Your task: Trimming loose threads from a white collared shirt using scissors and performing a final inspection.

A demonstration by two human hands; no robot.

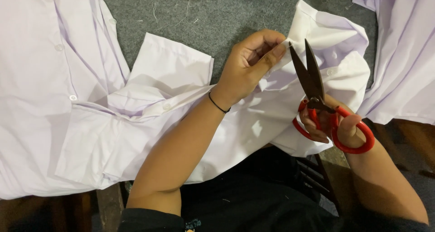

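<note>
While the left hand (253,62) is pinching pale lilac cotton shirt cloth (272,118) in its grip, the right hand (333,123), at four o'clock, is gripping red-handled steel scissors (317,100).

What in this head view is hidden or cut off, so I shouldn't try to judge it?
- Thread or seam at the scissors tips: too small, and screened by the left hand fingers.
- Right hand fingers: partly hidden behind the red handles.
- Pale shirt: runs off the left edge; its full shape is unknown.
- Second garment: cut by the right edge.
</note>
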